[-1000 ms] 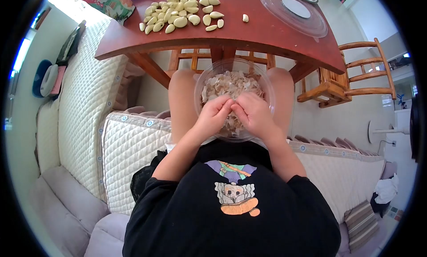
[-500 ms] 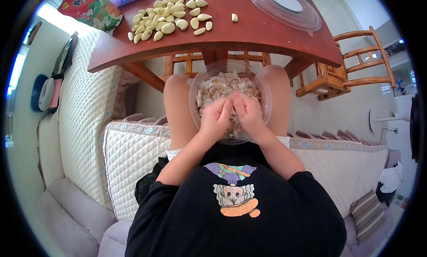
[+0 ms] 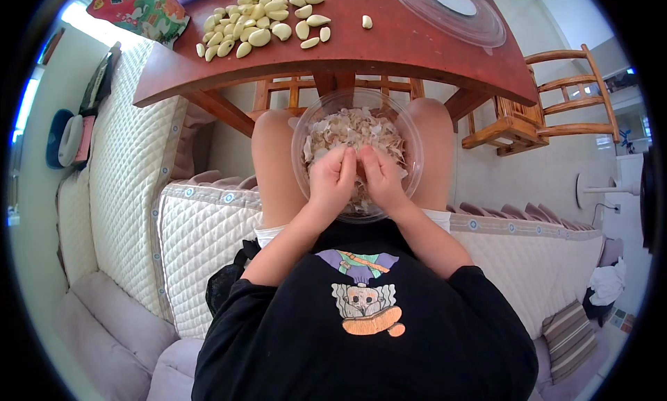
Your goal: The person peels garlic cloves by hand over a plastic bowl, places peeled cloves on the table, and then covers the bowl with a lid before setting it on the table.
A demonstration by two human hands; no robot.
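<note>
Over the clear plastic bowl (image 3: 300,147) between my thighs, my two hands meet with the fingertips almost together. My left hand (image 3: 332,181) is closed, thumb pressed against curled fingers. My right hand (image 3: 381,179) is pinched in the same way beside it. Whatever the fingertips hold is hidden by the thumbs. Thin, papery garlic skins (image 3: 354,129) fill the bowl below. On the table ahead lies a heap of peeled garlic cloves (image 3: 259,38), several of them spread to its right. One single clove (image 3: 367,22) sits farther right.
The red wooden table (image 3: 410,54) has its front edge just beyond the bowl. A clear plastic lid (image 3: 479,36) lies at its right end, a red and green pouch (image 3: 139,12) at its left. A wooden chair (image 3: 514,127) stands right. Quilted sofa covers (image 3: 201,227) lie on both sides.
The hands stay over the bowl; the fingertips have shifted slightly, with a small gap now showing between the thumbs. The whole view has tilted a little. The cloves on the table look unchanged.
</note>
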